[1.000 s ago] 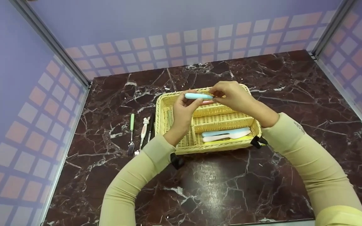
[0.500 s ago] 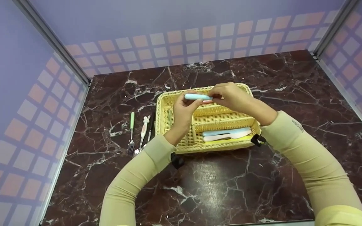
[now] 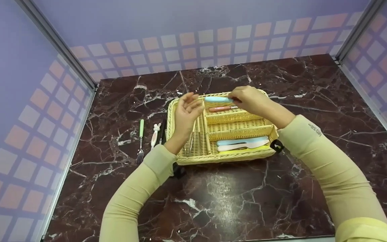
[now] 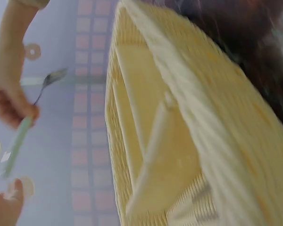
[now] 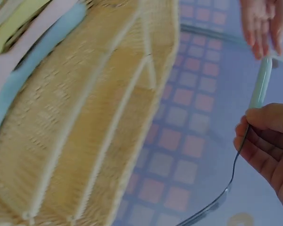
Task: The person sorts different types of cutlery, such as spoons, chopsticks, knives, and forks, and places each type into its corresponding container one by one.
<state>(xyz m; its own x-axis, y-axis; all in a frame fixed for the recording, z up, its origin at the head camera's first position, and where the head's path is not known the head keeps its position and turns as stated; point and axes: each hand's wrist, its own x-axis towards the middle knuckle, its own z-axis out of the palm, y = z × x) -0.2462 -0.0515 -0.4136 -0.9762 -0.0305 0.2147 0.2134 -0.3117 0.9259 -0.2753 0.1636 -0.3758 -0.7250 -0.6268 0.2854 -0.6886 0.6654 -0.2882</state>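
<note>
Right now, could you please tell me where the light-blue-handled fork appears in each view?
Head: the fork is just above centre, in the right hand, tines hidden.
Left wrist: fork at the left edge, tines uppermost.
Right wrist: fork at right, handle up, head reaching the bottom edge.
Shared landmark: the divided wicker basket.

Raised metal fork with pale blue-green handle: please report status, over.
Right hand pinches metal fork, raised clear of yellow wicker basket. Left hand holds nothing. Nothing visibly blocks fork; reddish-handled utensil lies in far compartment.
</note>
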